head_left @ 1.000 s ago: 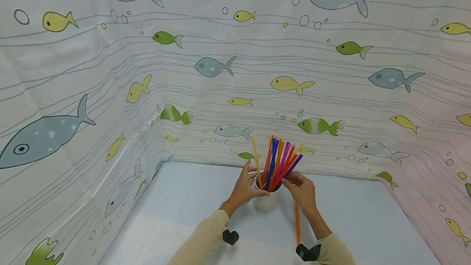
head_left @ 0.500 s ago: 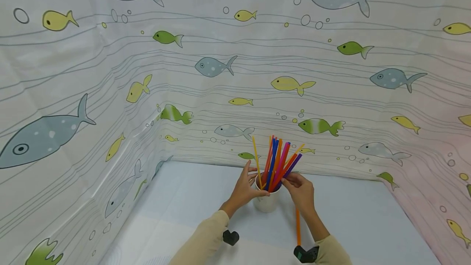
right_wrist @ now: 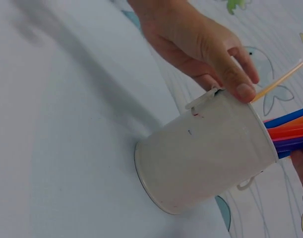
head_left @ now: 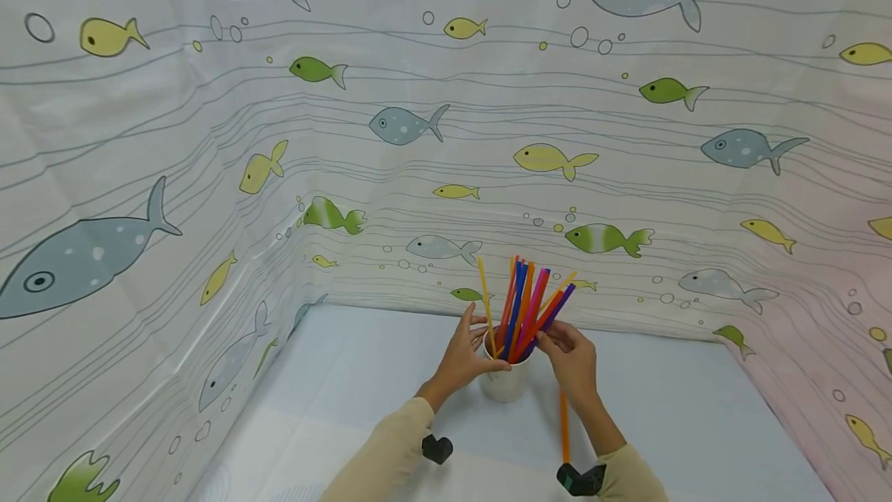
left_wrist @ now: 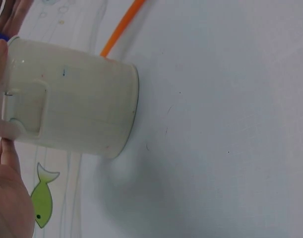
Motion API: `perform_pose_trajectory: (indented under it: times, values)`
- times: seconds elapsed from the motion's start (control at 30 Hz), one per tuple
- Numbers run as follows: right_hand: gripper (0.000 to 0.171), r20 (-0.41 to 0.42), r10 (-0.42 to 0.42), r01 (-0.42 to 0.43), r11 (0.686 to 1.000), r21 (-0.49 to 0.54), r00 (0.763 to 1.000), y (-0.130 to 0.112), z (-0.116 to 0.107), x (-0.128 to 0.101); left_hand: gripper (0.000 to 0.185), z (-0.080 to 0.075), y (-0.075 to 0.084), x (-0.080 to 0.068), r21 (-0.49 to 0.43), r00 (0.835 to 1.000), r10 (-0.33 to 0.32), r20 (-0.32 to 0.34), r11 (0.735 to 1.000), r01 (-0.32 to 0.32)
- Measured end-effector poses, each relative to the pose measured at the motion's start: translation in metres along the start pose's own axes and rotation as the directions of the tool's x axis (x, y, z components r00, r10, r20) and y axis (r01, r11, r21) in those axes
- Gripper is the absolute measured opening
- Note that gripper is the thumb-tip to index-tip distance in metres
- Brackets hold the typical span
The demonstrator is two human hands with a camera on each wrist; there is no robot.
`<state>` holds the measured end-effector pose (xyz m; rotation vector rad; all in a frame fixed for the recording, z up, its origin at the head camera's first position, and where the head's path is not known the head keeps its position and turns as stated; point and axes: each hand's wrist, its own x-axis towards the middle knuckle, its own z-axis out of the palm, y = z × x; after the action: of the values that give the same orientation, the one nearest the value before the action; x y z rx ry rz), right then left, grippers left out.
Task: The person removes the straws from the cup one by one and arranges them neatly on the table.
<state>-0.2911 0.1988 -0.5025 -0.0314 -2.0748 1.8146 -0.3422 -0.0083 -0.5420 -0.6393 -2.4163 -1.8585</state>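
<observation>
1. The white cup (head_left: 506, 379) stands upright on the pale blue worktop (head_left: 683, 417), between the two hands. The left hand (head_left: 465, 353) is curled round its rim, thumb over the lip as the right wrist view shows, fingers (right_wrist: 225, 64) pressed to the wall beside a small side lug.

2. The straws (head_left: 527, 308) stand fanned in the cup, leaning away from the left fingers toward the right hand (head_left: 573, 359). The right fingers are closed in a pinch low on the bundle, about the purple and orange ones just above the rim; exactly which straws they pinch is too small to tell.

3. One orange straw (head_left: 563, 426) lies flat on the worktop, below the right hand beside its forearm, apart from the cup.

4. Judged from its look, the cup is thin plastic and light, likely to tip or slide on the smooth worktop if the straws are pulled sideways, so a steadying hold at the rim suits it.

5. The straws look light, hollow, slick and springy; they would buckle or kink under a hard squeeze. A gentle pinch low down near the rim gives most control.

6. A fish-printed curtain (head_left: 390, 130) walls in the worktop beyond both hands.
</observation>
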Motion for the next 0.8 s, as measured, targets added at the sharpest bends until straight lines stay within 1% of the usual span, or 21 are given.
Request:
perform_pose_trajectory:
  times: [0.17,0.37,0.47,0.6,0.7,0.8]
  values:
    - [0.031,-0.015,-0.008,0.008,1.000,0.001,1.000,-0.006,-0.002,0.002,0.118,0.000,0.001,0.000,-0.006,1.000,-0.003,0.004,1.000,0.003]
    - [0.030,-0.033,-0.048,0.049,0.997,0.054,0.998,-0.017,-0.009,0.005,0.119,0.000,0.001,0.000,0.001,1.000,-0.002,0.001,1.000,0.002]
    - [0.032,-0.042,-0.074,0.077,0.995,0.058,0.996,-0.023,-0.014,0.008,0.120,0.000,0.000,0.000,0.004,1.000,0.005,-0.001,1.000,-0.005]
    - [0.037,-0.062,-0.090,0.093,0.995,0.039,0.994,-0.031,-0.024,0.013,0.119,0.000,-0.002,0.001,0.005,1.000,0.014,-0.001,1.000,-0.014]
    - [0.037,-0.087,-0.100,0.103,0.994,0.027,0.991,-0.038,-0.031,0.016,0.119,0.000,-0.002,0.001,0.008,1.000,0.017,0.000,1.000,-0.017]
    - [0.035,-0.109,-0.124,0.129,0.991,0.041,0.986,-0.046,-0.038,0.018,0.119,0.000,-0.001,0.001,0.004,1.000,0.023,0.002,1.000,-0.023]
